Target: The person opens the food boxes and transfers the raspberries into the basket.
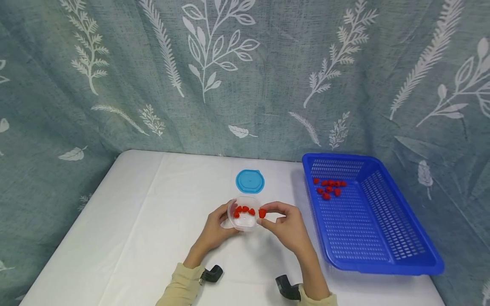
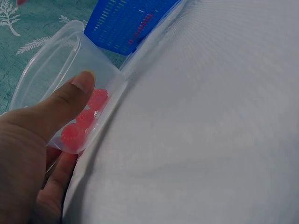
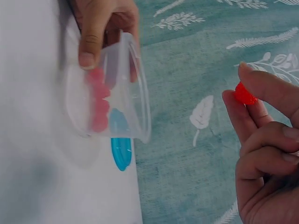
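My left hand (image 1: 217, 227) grips a clear plastic container (image 1: 245, 224) from its left side, thumb along the near wall. Several red raspberries (image 1: 245, 209) lie inside on its bottom, showing pink through the wall in the left wrist view. Between thumb and fingertips my right hand (image 1: 287, 225) pinches one raspberry (image 3: 245, 94), held just off the container's right rim in the head view. A round blue lid (image 1: 250, 181) lies flat on the table behind the container.
At the right of the white-covered table (image 1: 164, 204) stands a blue plastic basket (image 1: 367, 238) with slotted walls. More raspberries (image 1: 329, 189) are clustered at its far left corner. A green leaf-patterned cloth (image 1: 245, 106) hangs behind the table.
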Demonstrator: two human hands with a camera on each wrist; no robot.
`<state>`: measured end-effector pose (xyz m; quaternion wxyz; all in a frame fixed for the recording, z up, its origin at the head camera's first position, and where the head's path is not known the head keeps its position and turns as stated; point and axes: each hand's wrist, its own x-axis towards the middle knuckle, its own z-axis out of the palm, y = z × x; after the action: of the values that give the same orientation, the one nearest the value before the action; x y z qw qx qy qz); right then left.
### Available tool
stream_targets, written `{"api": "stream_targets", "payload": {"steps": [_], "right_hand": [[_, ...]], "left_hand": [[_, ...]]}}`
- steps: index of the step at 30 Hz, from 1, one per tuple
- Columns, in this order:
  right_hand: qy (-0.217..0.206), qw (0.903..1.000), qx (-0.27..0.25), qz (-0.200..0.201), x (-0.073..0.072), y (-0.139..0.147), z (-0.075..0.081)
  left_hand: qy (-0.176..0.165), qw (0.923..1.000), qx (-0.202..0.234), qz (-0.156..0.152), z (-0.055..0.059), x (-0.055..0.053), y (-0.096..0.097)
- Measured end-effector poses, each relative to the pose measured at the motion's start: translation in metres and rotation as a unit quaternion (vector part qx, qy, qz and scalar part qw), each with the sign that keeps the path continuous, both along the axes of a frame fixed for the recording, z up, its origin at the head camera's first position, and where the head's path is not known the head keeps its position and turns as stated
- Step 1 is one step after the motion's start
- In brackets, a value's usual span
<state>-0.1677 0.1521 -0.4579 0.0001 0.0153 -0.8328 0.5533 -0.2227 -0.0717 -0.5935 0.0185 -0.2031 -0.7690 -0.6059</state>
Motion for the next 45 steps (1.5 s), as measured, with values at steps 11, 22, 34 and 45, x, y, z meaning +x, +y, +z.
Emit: {"api": "stream_targets", "payload": {"steps": [11, 22, 34, 45], "right_hand": [[0.075, 0.9971, 0.009, -0.009, 0.016, 0.041, 0.036], [0.135, 0.9824, 0.116, -0.057, 0.0, 0.118, 0.051], [0.137, 0.9655, 0.201, -0.093, -0.059, 0.2, 0.054], [0.0, 0.976, 0.218, 0.008, -0.124, 0.274, -0.029]], "left_hand": [[-0.014, 0.9999, 0.007, -0.004, 0.0, -0.001, -0.002], [0.002, 0.9996, 0.026, -0.002, 0.001, 0.0, -0.002], [0.0, 0.9998, 0.021, -0.002, 0.002, -0.001, -0.002], [0.004, 1.0, 0.008, -0.004, -0.001, 0.0, 0.001]]}}
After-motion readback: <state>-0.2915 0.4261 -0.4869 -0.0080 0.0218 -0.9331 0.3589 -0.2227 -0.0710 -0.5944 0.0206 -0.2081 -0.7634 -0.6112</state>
